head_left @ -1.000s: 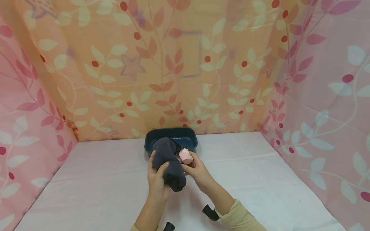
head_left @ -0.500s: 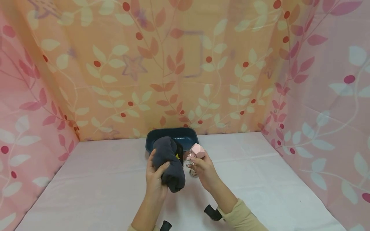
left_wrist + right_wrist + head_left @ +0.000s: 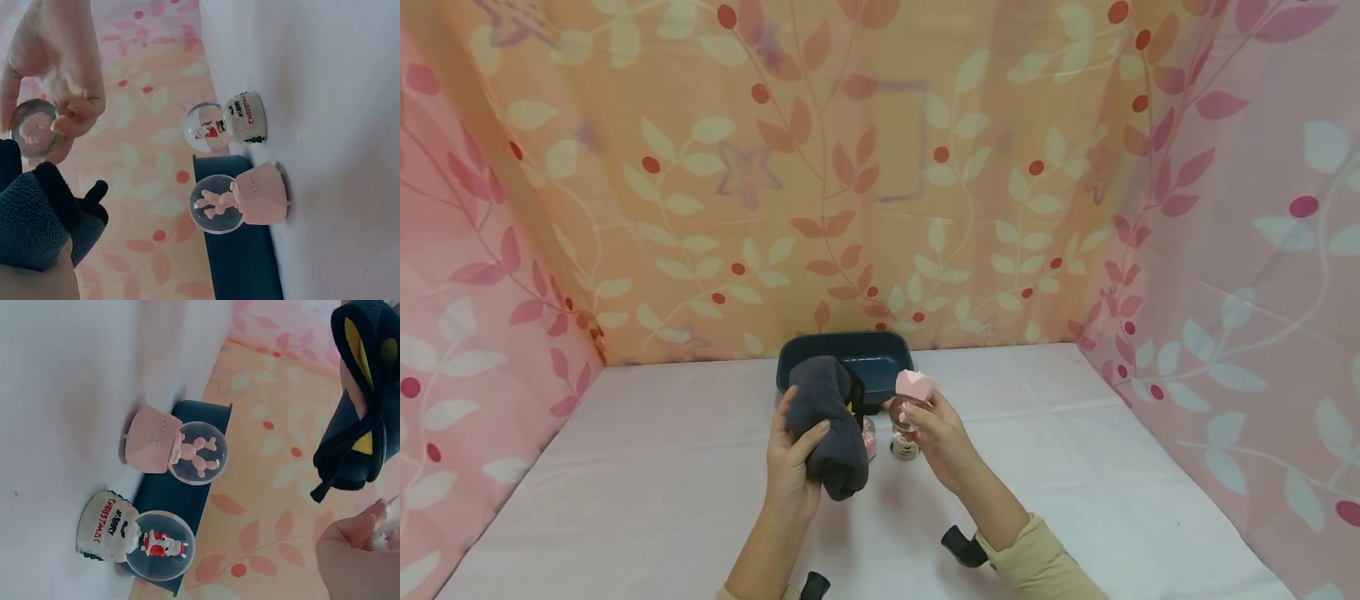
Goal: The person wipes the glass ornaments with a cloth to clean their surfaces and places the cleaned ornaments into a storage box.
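Observation:
My left hand (image 3: 793,467) grips a dark blue-grey fleece item (image 3: 826,417), raised in front of the basin. In the right wrist view its mouth shows a yellow lining (image 3: 364,444). To its right, my right hand (image 3: 951,446) holds a snow globe with a faceted pink base (image 3: 913,383), base up and glass ball down among the fingers. Two more globes stand upright on the table below. One has a pink base (image 3: 262,195) marked CACTUS and pink figures inside; the other has a white Merry Christmas base (image 3: 249,117) and a Santa.
A dark blue basin (image 3: 887,367) stands at the back of the white-covered table (image 3: 625,467), behind the globes. Floral curtains (image 3: 850,208) close off the back and both sides. Black pieces (image 3: 962,546) sit by the wrists.
My right hand has drawn the globe away from the fleece item, rightward, and turned it base up. The left hand has shifted slightly left. The two standing globes have come into sight.

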The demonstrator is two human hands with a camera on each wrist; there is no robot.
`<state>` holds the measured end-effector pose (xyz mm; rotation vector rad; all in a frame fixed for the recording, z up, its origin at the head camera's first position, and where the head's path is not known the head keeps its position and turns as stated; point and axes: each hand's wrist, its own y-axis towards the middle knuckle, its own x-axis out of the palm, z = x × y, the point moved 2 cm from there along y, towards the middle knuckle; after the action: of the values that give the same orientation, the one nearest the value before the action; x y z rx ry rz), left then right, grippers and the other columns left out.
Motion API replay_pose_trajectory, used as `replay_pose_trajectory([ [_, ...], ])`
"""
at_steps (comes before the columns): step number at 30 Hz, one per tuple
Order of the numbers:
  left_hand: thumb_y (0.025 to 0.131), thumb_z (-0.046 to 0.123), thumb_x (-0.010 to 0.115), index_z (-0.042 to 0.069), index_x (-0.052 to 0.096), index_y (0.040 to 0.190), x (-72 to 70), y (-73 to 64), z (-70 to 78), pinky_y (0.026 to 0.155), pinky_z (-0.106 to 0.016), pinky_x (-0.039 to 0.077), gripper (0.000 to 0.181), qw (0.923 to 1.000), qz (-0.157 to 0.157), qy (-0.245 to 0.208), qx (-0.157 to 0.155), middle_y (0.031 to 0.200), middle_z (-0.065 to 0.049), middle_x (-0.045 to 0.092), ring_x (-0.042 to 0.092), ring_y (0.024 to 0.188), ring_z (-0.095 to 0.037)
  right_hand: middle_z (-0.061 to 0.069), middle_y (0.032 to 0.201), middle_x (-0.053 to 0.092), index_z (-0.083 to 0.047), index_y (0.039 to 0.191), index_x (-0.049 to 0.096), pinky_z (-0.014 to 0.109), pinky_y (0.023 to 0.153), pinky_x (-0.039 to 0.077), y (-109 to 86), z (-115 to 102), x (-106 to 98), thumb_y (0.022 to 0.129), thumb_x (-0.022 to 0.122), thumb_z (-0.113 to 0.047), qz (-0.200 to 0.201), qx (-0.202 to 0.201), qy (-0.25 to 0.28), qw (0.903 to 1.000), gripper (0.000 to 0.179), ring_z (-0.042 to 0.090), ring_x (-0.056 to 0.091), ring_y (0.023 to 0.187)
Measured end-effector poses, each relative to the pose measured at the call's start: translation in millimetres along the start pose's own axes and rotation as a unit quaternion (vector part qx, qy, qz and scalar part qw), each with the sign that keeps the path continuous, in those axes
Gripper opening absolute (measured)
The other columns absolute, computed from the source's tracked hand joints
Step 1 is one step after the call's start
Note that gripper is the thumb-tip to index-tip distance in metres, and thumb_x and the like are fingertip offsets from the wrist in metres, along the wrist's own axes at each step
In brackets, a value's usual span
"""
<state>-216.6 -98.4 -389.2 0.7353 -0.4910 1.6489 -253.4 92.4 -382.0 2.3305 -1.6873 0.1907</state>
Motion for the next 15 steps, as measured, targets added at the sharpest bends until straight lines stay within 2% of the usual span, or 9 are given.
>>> replay_pose_trajectory([
  [3,0.086,-0.016,0.049,0.017,0.041,0.138,-0.1,0.0,1.8,0.088,-0.027,0.050,0.062,1.0000,-0.001,0.006,0.002,0.138,-0.005,0.032,0.048,0.114,-0.022,0.014,0.115,0.055,0.005,0.137,0.032,0.033,0.081,0.039,0.4,0.5,-1.1,0.094,0.053,-0.024,-0.023,0.006,-0.023,0.9994,0.056,0.024,0.051,0.104],
  [8,0.085,-0.017,0.051,0.019,0.043,0.137,1.6,-2.1,5.0,0.086,-0.028,0.052,0.063,0.9995,-0.012,0.026,0.009,0.139,-0.009,0.033,0.048,0.114,-0.025,0.009,0.102,0.054,0.007,0.132,0.037,0.031,0.078,0.044,-0.1,1.2,1.6,0.098,0.054,-0.042,-0.070,0.004,-0.035,0.9969,0.062,0.021,0.052,0.094],
  [15,0.082,-0.020,0.053,0.019,0.048,0.134,4.8,-4.2,4.9,0.087,-0.029,0.052,0.066,0.9980,-0.017,0.055,0.026,0.133,-0.009,0.039,0.046,0.115,-0.026,0.006,0.098,0.055,0.005,0.140,0.029,0.033,0.077,0.043,0.2,4.7,6.2,0.101,0.047,-0.045,-0.069,0.023,-0.030,0.9969,0.066,0.020,0.054,0.086],
])
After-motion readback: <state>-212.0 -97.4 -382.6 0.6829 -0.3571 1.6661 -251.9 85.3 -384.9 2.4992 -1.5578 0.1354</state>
